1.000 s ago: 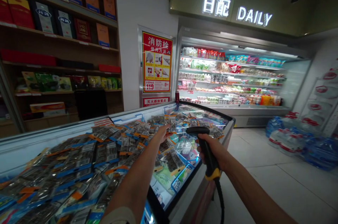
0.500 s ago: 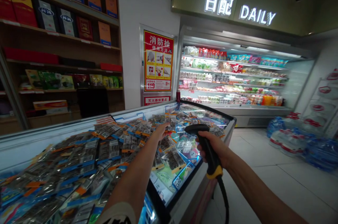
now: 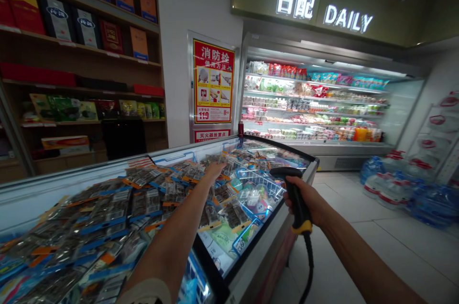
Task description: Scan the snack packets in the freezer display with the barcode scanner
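My right hand [image 3: 304, 194] is wrapped round the handle of a black-and-yellow barcode scanner [image 3: 299, 206], held over the right edge of the freezer; its head points left and its cord hangs down. My left arm stretches forward over the pile, and my left hand [image 3: 215, 168] is at the far packets. Its fingertips are at a clear packet with an orange edge [image 3: 226, 157]; whether they grip it is too small to tell. Many dark-filled packets [image 3: 147, 201] with blue and orange edges lie heaped across the freezer top.
The chest freezer [image 3: 272, 239] has a dark-edged glass lid; bagged goods and a blue wire basket [image 3: 263, 179] show inside. A lit refrigerated shelf [image 3: 308, 144] stands behind. Large water bottles [image 3: 390, 189] stand on the floor at right. Shelves [image 3: 89, 55] of boxes line the left.
My right hand has moved right with the scanner, uncovering more of the wire basket. My left hand has drawn slightly left and up among the far packets.
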`<action>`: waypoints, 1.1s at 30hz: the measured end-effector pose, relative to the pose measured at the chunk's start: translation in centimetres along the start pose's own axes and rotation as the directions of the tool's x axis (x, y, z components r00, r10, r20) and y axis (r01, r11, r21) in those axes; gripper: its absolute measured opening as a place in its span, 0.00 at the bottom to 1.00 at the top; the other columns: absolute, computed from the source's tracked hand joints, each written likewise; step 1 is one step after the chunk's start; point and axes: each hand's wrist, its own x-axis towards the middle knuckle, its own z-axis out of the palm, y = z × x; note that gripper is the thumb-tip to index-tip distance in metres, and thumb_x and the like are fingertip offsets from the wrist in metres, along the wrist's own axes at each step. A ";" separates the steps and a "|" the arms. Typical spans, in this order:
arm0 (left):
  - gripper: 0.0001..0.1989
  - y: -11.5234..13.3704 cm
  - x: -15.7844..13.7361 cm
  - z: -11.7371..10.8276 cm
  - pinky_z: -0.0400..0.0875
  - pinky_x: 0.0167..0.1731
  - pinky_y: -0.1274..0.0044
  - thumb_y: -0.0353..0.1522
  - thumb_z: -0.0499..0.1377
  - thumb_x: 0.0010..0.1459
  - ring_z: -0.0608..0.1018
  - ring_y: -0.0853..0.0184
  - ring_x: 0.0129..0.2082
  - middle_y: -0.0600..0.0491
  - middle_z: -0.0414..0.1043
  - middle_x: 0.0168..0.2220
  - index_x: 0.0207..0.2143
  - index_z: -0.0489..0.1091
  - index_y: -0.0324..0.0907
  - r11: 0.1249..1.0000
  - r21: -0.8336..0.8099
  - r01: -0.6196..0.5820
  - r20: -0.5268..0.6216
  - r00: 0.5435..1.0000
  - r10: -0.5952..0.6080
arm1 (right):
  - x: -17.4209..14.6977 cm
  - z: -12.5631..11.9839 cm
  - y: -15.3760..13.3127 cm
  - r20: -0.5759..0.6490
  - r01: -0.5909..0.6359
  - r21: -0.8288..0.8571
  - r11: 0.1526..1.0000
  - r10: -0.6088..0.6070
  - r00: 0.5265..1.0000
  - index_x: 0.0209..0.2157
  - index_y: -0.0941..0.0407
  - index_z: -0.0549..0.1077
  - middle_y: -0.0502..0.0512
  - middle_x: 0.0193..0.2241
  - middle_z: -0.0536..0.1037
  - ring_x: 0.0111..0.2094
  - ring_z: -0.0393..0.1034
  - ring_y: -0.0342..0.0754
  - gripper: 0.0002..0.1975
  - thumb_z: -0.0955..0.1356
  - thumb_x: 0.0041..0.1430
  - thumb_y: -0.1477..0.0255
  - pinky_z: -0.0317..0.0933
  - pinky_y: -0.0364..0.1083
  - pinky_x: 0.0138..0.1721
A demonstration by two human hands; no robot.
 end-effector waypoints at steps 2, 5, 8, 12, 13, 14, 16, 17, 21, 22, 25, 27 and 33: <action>0.07 0.8 0.3 -1.2 0.65 0.32 0.74 0.33 0.60 0.39 0.71 0.55 0.39 0.47 0.70 0.26 0.19 0.65 0.39 0.943 0.325 -0.078 -0.047 0.994 0.099 | 0.7 -0.8 0.0 -0.043 0.014 0.011 1.000 -0.014 0.999 0.26 0.58 0.63 0.46 0.13 0.65 0.12 0.58 0.39 0.09 0.63 0.48 0.65 0.53 0.39 0.12; 0.08 1.8 0.5 -3.4 0.60 0.39 0.66 0.34 0.60 0.38 0.68 0.48 0.43 0.41 0.71 0.31 0.18 0.66 0.38 0.692 0.715 -0.095 -0.085 0.971 0.222 | 1.5 -1.9 0.2 -0.077 0.038 0.028 0.999 -0.036 0.996 0.25 0.57 0.62 0.46 0.12 0.64 0.12 0.58 0.39 0.09 0.62 0.49 0.65 0.54 0.39 0.13; 0.08 2.7 0.1 -4.5 0.53 0.43 0.58 0.32 0.59 0.39 0.64 0.44 0.46 0.36 0.68 0.36 0.24 0.67 0.36 0.538 0.841 -0.066 -0.139 0.934 0.331 | 2.1 -2.8 0.2 -0.081 0.061 0.051 0.997 -0.057 0.995 0.25 0.57 0.62 0.46 0.13 0.64 0.12 0.58 0.39 0.09 0.62 0.49 0.66 0.54 0.39 0.13; 0.13 3.9 -0.2 -1.4 0.46 0.46 0.56 0.30 0.57 0.42 0.59 0.47 0.50 0.36 0.62 0.45 0.35 0.66 0.37 0.415 0.899 -0.140 -0.075 0.885 0.460 | 2.6 -3.9 -0.1 -0.048 0.082 0.105 0.991 -0.077 0.996 0.25 0.58 0.63 0.47 0.13 0.64 0.13 0.58 0.39 0.10 0.63 0.49 0.65 0.53 0.40 0.13; 0.14 4.0 0.0 0.3 0.46 0.47 0.57 0.29 0.57 0.42 0.59 0.48 0.50 0.37 0.62 0.45 0.35 0.66 0.37 0.451 0.874 -0.181 -0.053 0.887 0.459 | 2.7 -4.2 -0.2 -0.043 0.082 0.119 0.990 -0.077 0.996 0.25 0.58 0.63 0.48 0.13 0.64 0.13 0.58 0.39 0.10 0.63 0.49 0.65 0.53 0.40 0.14; 0.13 3.9 0.3 2.3 0.46 0.48 0.58 0.29 0.57 0.42 0.59 0.48 0.50 0.39 0.63 0.44 0.35 0.66 0.38 0.513 0.828 -0.228 -0.032 0.893 0.449 | 2.8 -4.4 -0.2 -0.044 0.084 0.132 0.988 -0.079 0.996 0.25 0.58 0.63 0.48 0.13 0.64 0.13 0.58 0.39 0.10 0.63 0.49 0.65 0.52 0.40 0.14; 0.13 3.0 1.1 6.8 0.48 0.49 0.62 0.28 0.58 0.41 0.60 0.51 0.50 0.42 0.64 0.43 0.34 0.67 0.40 0.653 0.682 -0.329 0.038 0.908 0.418 | 3.2 -4.9 -0.4 -0.069 0.084 0.146 0.986 -0.074 0.995 0.26 0.58 0.64 0.49 0.13 0.64 0.13 0.58 0.39 0.10 0.63 0.49 0.65 0.52 0.40 0.13; 0.13 2.3 1.5 9.1 0.49 0.49 0.64 0.27 0.58 0.41 0.60 0.52 0.50 0.43 0.65 0.43 0.34 0.67 0.41 0.707 0.607 -0.363 0.091 0.915 0.392 | 3.4 -5.2 -0.4 -0.084 0.084 0.148 0.985 -0.073 0.994 0.26 0.58 0.64 0.49 0.14 0.65 0.13 0.58 0.39 0.10 0.63 0.49 0.65 0.52 0.40 0.13; 0.15 -2.3 3.6 16.8 0.45 0.52 0.65 0.25 0.57 0.42 0.57 0.56 0.54 0.43 0.59 0.50 0.36 0.67 0.41 0.791 0.417 -0.447 0.321 0.887 0.332 | 4.7 -6.3 -0.4 -0.118 0.068 0.136 0.988 -0.052 0.992 0.26 0.57 0.64 0.47 0.14 0.65 0.13 0.58 0.39 0.10 0.63 0.48 0.64 0.53 0.40 0.13; 0.16 -3.5 4.1 18.0 0.42 0.52 0.64 0.24 0.58 0.42 0.55 0.56 0.55 0.43 0.57 0.52 0.37 0.66 0.41 0.802 0.393 -0.449 0.362 0.878 0.314 | 5.0 -6.6 -0.3 -0.125 0.064 0.132 0.989 -0.047 0.991 0.27 0.57 0.64 0.47 0.14 0.64 0.13 0.58 0.39 0.10 0.63 0.48 0.64 0.54 0.40 0.13; 0.15 -6.0 5.2 19.8 0.38 0.52 0.61 0.25 0.59 0.41 0.49 0.56 0.57 0.44 0.55 0.54 0.36 0.66 0.42 0.799 0.381 -0.465 0.461 0.845 0.272 | 5.8 -7.1 0.1 -0.136 0.048 0.131 0.990 -0.030 0.990 0.27 0.57 0.64 0.46 0.14 0.64 0.13 0.58 0.39 0.11 0.63 0.48 0.63 0.54 0.40 0.13; 0.13 -6.6 5.4 19.7 0.38 0.52 0.60 0.27 0.60 0.41 0.49 0.56 0.57 0.44 0.59 0.52 0.33 0.66 0.42 0.765 0.399 -0.506 0.494 0.821 0.285 | 6.0 -7.2 0.4 -0.125 0.039 0.139 0.989 -0.022 0.992 0.27 0.57 0.64 0.46 0.14 0.64 0.13 0.58 0.39 0.11 0.62 0.48 0.63 0.54 0.40 0.13; 0.06 -5.1 3.8 15.3 0.36 0.52 0.61 0.27 0.59 0.43 0.62 0.57 0.50 0.48 0.71 0.31 0.17 0.64 0.41 0.739 0.447 -0.504 0.414 0.849 0.329 | 5.4 -5.2 0.6 -0.119 0.037 0.120 0.992 -0.022 0.993 0.26 0.57 0.63 0.46 0.14 0.64 0.13 0.58 0.38 0.10 0.62 0.49 0.64 0.52 0.39 0.13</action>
